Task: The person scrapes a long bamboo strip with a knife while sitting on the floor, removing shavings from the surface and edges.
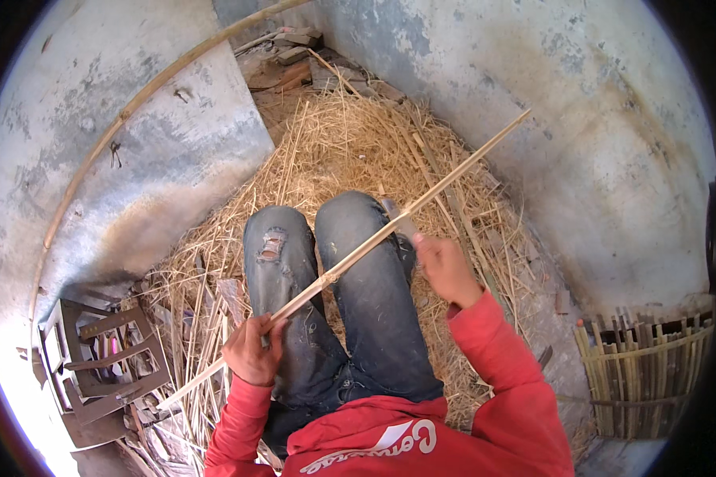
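Basically a trimming step, judging by the pose: a bamboo strip [366, 248] is held on a slant across the lap [386, 314], w/ a knife [406, 227] crossing it just past the R knee. No tabletop here; the strip is carried by hand, its near end down by the L edge of the lap, its far end up toward the R wall [605, 151].

L hand [252, 350]: grip closed round the strip's lower part, thumb along it, a tail of strip sticking out behind, over the floor's L side. R hand [445, 270]: grip closed in a fist on the knife, handle hidden; the grip itself is just beside the strip. Can't tell if the edge is biting or only resting. There's a lumpy joint on the strip btw L hand and blade.

Next stroke prob. calls for a firm L hold, the blade kept at a shallow angle, and L fingers well clear of its path; the joint may need extra care b/c it could snag or make the knife jump.

Shavings [338, 135] cover the floor up toward the far corner; a slatted basket [648, 381] stands at the floor's R edge.
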